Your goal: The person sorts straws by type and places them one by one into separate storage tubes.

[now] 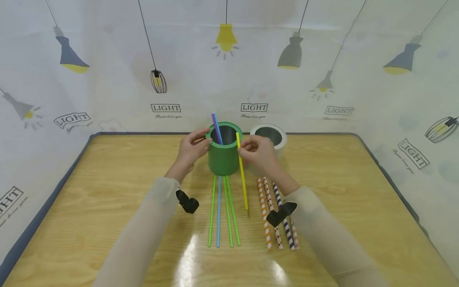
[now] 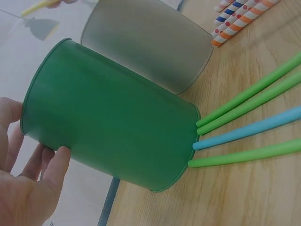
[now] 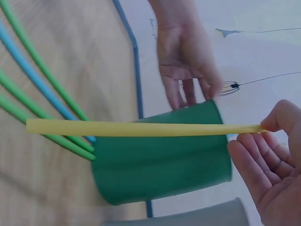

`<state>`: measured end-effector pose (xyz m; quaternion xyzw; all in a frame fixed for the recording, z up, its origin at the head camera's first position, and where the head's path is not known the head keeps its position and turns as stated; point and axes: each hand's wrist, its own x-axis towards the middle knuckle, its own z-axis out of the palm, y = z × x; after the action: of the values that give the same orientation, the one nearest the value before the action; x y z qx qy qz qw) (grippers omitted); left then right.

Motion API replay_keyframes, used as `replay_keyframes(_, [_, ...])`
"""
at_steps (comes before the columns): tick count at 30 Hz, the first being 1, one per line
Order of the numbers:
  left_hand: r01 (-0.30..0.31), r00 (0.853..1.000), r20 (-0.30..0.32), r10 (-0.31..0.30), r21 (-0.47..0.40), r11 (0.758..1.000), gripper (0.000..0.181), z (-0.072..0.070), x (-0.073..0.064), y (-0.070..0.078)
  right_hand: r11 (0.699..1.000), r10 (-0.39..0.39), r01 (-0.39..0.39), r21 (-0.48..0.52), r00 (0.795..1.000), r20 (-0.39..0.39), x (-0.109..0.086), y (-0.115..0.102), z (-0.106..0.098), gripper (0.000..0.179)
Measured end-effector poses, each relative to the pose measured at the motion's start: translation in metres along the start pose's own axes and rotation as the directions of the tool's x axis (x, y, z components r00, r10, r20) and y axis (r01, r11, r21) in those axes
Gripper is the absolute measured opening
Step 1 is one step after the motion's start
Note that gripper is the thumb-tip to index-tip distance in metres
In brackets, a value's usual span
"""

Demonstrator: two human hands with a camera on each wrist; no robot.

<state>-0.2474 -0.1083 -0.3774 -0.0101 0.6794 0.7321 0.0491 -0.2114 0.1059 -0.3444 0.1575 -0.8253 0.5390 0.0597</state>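
A green cylindrical holder point(image 1: 223, 161) stands near the back of the table, with a purple straw and a blue straw point(image 1: 217, 128) leaning in its mouth. My left hand point(image 1: 191, 147) touches its left side near the rim, fingertips and thumb resting against the wall. Between thumb and fingers, my right hand point(image 1: 261, 154) pinches a yellow straw point(image 1: 243, 179) by its upper end. The straw hangs steeply just right of the green holder, its lower end toward me. In the right wrist view the yellow straw point(image 3: 141, 128) passes across the green holder point(image 3: 164, 165).
A white holder point(image 1: 282, 135) stands right of the green one, partly behind my right hand. Several green straws and a blue straw point(image 1: 218, 215) lie in front of the green holder. Patterned striped and dotted straws point(image 1: 264, 215) lie to the right, partly under my right forearm.
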Motion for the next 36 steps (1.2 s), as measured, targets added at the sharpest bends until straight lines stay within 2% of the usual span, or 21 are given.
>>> replay_keyframes(8, [-0.005, 1.000, 0.007, 0.005, -0.007, 1.000, 0.043, -0.002, -0.001, 0.001, 1.000, -0.021, 0.021, 0.022, 1.000, -0.013, 0.036, -0.024, -0.019, 0.009])
replay_keyframes(15, [-0.011, 1.000, 0.005, 0.011, -0.002, 1.000, 0.042, -0.003, -0.001, 0.002, 0.996, -0.083, 0.085, 0.029, 0.994, -0.077, 0.073, -0.047, -0.032, 0.010])
replay_keyframes(22, [0.000, 1.000, -0.002, 0.000, -0.013, 1.000, 0.042, -0.002, 0.000, 0.001, 0.995, -0.082, 0.089, 0.055, 0.989, -0.121, 0.102, -0.065, -0.038, 0.012])
replay_keyframes(30, [-0.004, 1.000, -0.009, 0.004, -0.007, 1.000, 0.042, -0.003, 0.000, 0.000, 0.989, -0.129, 0.136, 0.053, 0.985, -0.115, 0.123, -0.080, -0.036, 0.012])
replay_keyframes(36, [0.002, 1.000, -0.007, -0.002, -0.009, 1.000, 0.042, -0.002, 0.000, 0.000, 0.994, -0.107, 0.109, 0.027, 0.993, -0.046, 0.125, -0.065, -0.021, 0.011])
